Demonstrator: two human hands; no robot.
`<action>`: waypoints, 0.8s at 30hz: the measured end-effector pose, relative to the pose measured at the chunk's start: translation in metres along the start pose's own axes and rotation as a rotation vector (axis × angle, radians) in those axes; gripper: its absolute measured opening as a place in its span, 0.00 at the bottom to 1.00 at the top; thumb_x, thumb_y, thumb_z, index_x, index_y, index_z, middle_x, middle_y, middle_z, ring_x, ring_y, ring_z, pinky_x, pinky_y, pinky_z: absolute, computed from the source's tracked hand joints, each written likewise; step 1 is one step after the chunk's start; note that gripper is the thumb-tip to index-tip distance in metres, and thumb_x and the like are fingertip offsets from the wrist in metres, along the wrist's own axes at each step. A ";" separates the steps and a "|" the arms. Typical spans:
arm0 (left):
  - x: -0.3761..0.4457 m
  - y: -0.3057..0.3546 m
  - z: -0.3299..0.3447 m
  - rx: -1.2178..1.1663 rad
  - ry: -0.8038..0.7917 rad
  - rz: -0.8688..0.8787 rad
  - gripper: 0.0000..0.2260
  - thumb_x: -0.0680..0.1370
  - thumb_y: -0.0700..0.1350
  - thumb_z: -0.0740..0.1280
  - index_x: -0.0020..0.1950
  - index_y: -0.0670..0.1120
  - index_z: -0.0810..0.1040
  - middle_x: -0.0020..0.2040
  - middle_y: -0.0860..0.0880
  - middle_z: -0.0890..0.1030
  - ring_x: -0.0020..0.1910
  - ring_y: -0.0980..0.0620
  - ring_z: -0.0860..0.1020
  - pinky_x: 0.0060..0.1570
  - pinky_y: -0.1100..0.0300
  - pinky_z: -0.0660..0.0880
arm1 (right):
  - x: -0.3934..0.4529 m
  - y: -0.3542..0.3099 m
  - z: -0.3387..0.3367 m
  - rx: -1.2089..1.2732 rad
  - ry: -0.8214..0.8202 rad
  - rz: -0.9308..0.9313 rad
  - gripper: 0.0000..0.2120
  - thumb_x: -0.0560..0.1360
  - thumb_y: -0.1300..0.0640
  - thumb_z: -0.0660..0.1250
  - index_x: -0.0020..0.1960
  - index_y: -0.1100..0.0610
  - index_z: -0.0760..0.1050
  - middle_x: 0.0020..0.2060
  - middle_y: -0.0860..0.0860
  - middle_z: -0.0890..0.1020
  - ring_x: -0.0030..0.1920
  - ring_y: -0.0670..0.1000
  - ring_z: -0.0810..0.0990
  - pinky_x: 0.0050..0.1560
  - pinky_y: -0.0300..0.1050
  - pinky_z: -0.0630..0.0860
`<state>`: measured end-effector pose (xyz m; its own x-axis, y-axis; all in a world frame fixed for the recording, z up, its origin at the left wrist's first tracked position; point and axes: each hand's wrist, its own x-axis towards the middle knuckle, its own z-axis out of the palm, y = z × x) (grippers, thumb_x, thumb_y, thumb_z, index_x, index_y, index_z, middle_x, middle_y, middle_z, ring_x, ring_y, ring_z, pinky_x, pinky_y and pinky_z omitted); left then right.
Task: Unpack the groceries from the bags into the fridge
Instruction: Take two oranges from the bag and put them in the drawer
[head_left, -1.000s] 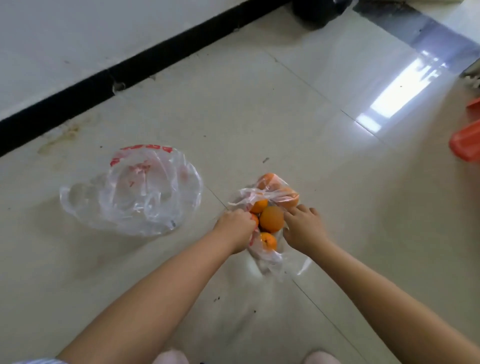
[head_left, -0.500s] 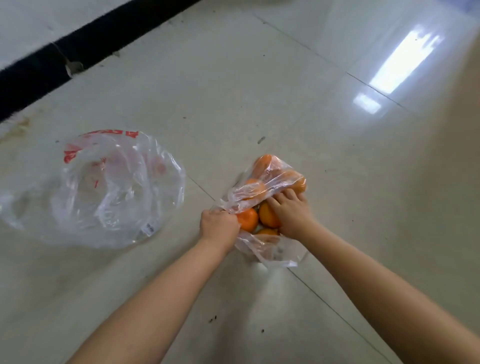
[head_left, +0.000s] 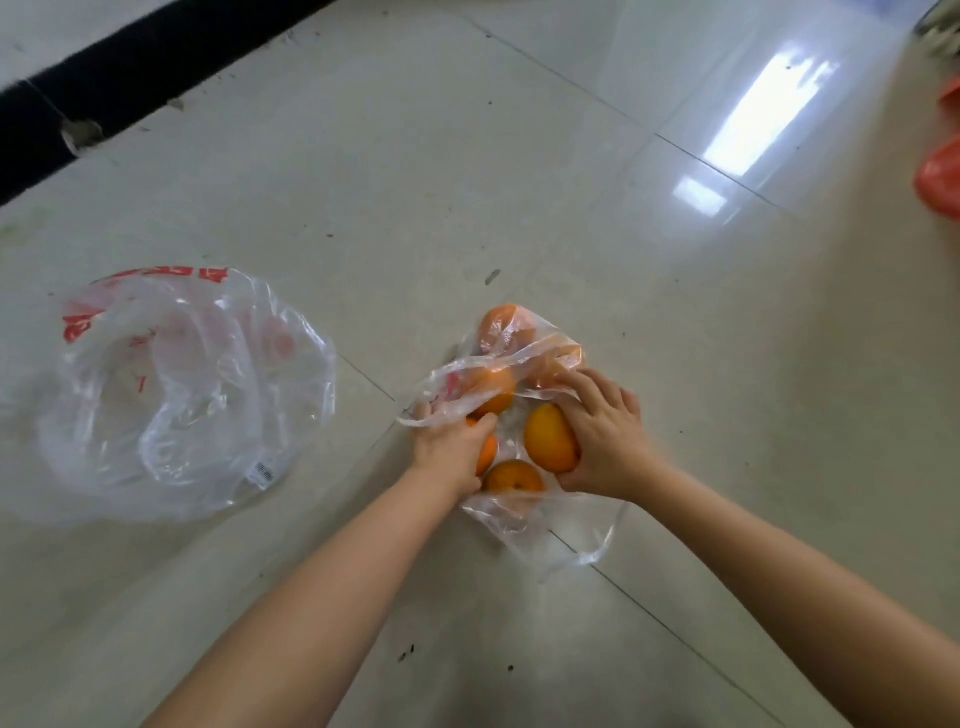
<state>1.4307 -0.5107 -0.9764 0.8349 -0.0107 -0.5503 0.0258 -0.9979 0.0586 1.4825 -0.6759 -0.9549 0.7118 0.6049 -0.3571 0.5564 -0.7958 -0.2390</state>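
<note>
Under my right hand (head_left: 605, 441) an orange (head_left: 550, 438) sits cupped by curled fingers (left hand (head_left: 451, 451) pinches the bag (head_left: 519, 512)).

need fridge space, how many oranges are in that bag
6 show. One far orange, one right-rear orange under plastic, one middle orange, one held orange in the right hand, one hidden orange beside the left hand, one near orange. More may be hidden.

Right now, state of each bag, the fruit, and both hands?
bag of oranges: on floor, mouth open
oranges: inside that bag
large clear bag: crumpled on floor, looks empty
left hand: grips an orange and the bag's edge
right hand: grips an orange
</note>
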 end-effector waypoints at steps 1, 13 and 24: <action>-0.004 0.001 -0.002 -0.016 0.037 0.011 0.27 0.72 0.52 0.68 0.69 0.52 0.64 0.74 0.46 0.61 0.72 0.43 0.61 0.68 0.49 0.60 | -0.005 0.002 -0.001 0.035 0.056 0.006 0.44 0.57 0.42 0.73 0.69 0.56 0.65 0.70 0.56 0.65 0.72 0.58 0.57 0.67 0.61 0.60; -0.146 0.038 -0.160 -1.062 0.073 -0.061 0.29 0.68 0.41 0.75 0.65 0.56 0.68 0.65 0.48 0.70 0.62 0.46 0.72 0.54 0.61 0.69 | -0.117 -0.042 -0.164 0.532 0.069 0.342 0.38 0.61 0.58 0.76 0.67 0.58 0.63 0.60 0.56 0.70 0.54 0.50 0.67 0.49 0.39 0.63; -0.275 0.141 -0.476 -0.996 0.018 0.215 0.30 0.66 0.47 0.76 0.58 0.55 0.60 0.56 0.51 0.65 0.51 0.48 0.72 0.43 0.64 0.75 | -0.271 -0.042 -0.484 0.598 0.397 0.501 0.37 0.61 0.59 0.77 0.66 0.57 0.66 0.59 0.57 0.69 0.59 0.55 0.70 0.50 0.38 0.63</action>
<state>1.4670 -0.6183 -0.4204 0.8838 -0.1744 -0.4341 0.3132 -0.4687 0.8260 1.4744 -0.7928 -0.4109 0.9708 0.0566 -0.2332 -0.1012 -0.7847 -0.6116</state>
